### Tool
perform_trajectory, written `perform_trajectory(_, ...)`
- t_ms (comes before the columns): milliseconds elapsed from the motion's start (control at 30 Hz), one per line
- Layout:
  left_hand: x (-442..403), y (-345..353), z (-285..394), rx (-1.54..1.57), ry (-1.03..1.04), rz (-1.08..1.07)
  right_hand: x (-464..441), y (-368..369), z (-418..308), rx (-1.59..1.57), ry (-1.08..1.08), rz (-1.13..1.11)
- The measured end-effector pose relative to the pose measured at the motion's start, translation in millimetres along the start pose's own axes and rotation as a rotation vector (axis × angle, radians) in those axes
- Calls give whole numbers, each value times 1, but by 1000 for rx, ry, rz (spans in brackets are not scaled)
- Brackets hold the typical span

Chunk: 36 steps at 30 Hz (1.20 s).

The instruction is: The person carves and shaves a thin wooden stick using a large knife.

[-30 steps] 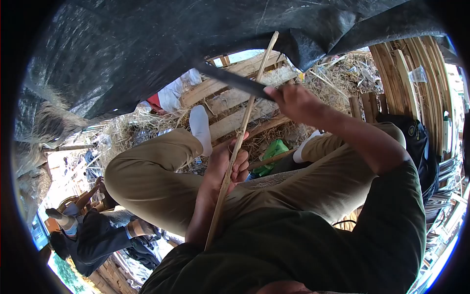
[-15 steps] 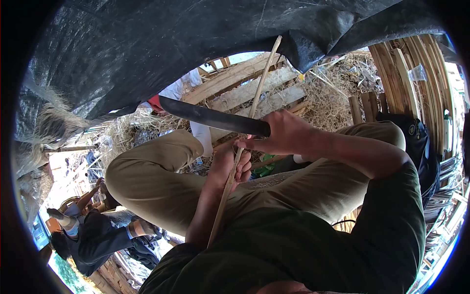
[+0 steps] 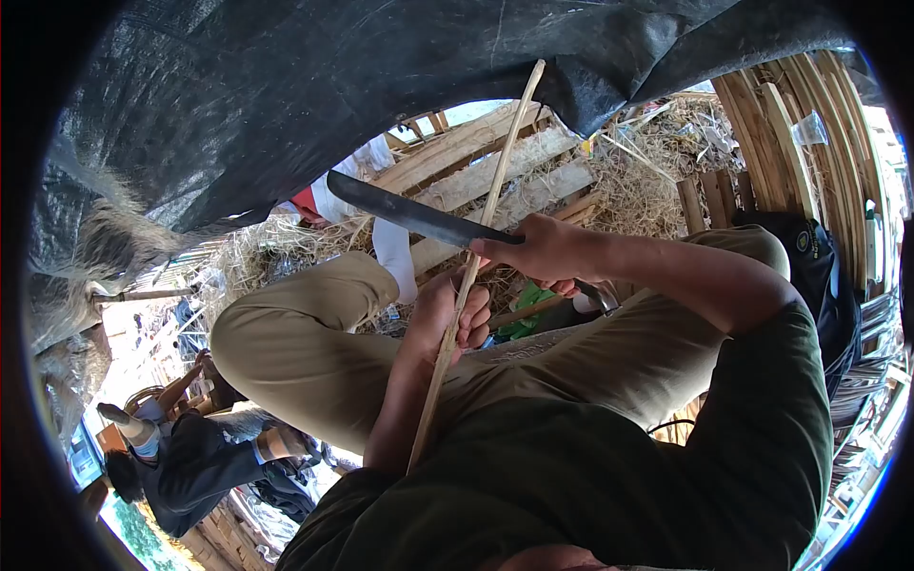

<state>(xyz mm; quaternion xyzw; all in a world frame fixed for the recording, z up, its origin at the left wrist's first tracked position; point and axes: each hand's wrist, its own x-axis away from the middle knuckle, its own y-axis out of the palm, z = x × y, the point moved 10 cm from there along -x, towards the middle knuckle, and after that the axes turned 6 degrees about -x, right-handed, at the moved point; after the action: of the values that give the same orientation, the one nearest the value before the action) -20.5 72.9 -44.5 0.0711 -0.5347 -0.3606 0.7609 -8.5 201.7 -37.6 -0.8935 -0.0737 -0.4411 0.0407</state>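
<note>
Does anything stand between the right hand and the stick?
Nothing visible stands between the right hand and the stick. The knife it holds crosses the stick in this view, just beyond the left hand, which grips the stick. Whether blade and wood touch, I cannot tell.

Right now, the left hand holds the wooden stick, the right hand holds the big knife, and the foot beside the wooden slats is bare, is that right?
Not quite: the foot beside the wooden slats wears a white sock, as the head view shows. The left hand does hold the wooden stick, and the right hand the big knife.
</note>
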Motion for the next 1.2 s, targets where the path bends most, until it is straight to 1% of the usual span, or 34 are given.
perform_trajectory(100,-1,3,2,15,15,-36,10,9,3,-124,73,-68)
perform_trajectory(167,-4,1,0,17,16,-42,22,18,7,-228,165,-132)
perform_trajectory(267,-3,3,1,26,22,-30,34,36,6,-378,192,-281)
perform_trajectory(367,-5,2,-1,32,14,-11,42,39,0,-360,144,-293)
perform_trajectory(467,-7,4,0,34,50,-46,55,45,-5,-372,152,-340)
perform_trajectory(600,-8,4,2,42,128,-96,64,57,3,-464,206,-403)
perform_trajectory(667,-10,2,0,66,113,-97,72,59,2,-490,220,-406)
perform_trajectory(767,-8,6,3,51,148,-108,83,60,-7,-510,147,-448)
perform_trajectory(800,-7,8,5,37,169,-113,84,60,-9,-527,128,-444)
perform_trajectory(900,-10,8,5,59,96,-46,87,61,-9,-589,113,-431)
perform_trajectory(967,-13,11,6,29,73,-58,84,59,0,-645,164,-423)
perform_trajectory(1067,-15,8,4,20,76,-71,85,53,-2,-653,148,-342)
perform_trajectory(1167,-11,0,-5,26,72,-102,78,34,-9,-480,20,-210)
perform_trajectory(1200,-9,-1,-8,20,60,-114,77,31,-7,-494,33,-188)
